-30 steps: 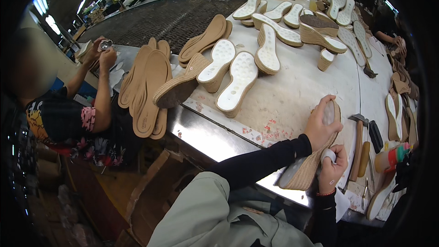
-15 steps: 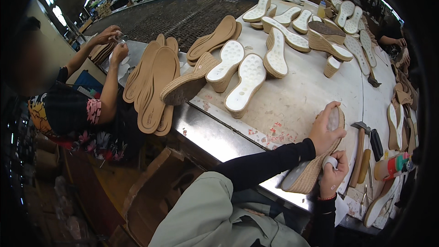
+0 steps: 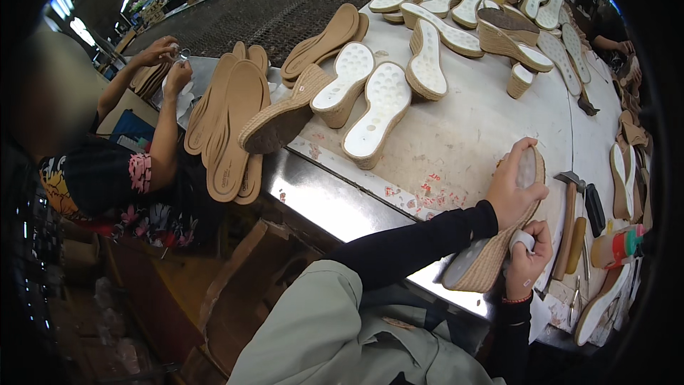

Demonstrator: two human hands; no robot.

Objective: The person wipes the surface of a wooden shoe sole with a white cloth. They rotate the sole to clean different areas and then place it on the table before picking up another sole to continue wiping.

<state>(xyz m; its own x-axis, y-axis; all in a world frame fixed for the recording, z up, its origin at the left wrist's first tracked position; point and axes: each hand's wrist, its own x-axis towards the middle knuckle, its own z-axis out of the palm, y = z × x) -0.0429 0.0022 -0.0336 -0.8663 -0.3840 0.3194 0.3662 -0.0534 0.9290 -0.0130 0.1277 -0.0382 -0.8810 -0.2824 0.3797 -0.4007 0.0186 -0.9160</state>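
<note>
My left hand [image 3: 511, 196] grips the toe end of a wedge shoe sole [image 3: 481, 265] with a braided rope side, the thumb lying across its pale top face. The sole slants over the table's near metal edge, heel end toward me. Close against its braided side, my right hand [image 3: 530, 271] has its fingers closed on a small white piece [image 3: 522, 241]. That piece looks soft or folded; its exact kind is unclear. Beyond my hands stand several similar wedge soles [image 3: 377, 110] with white dimpled tops.
To my right lie a hammer [image 3: 568, 224], a black-handled tool [image 3: 594, 208], scissors [image 3: 574, 301] and a bottle with a red and green top [image 3: 618, 248]. Tan insoles [image 3: 239, 125] are stacked at the left, by a co-worker's hands [image 3: 171, 64]. Behind is a dark mesh surface [image 3: 285, 18].
The view has shifted slightly, so the table contents sit a little higher. Both hands keep their holds on the sole and the white piece, with only slight movement.
</note>
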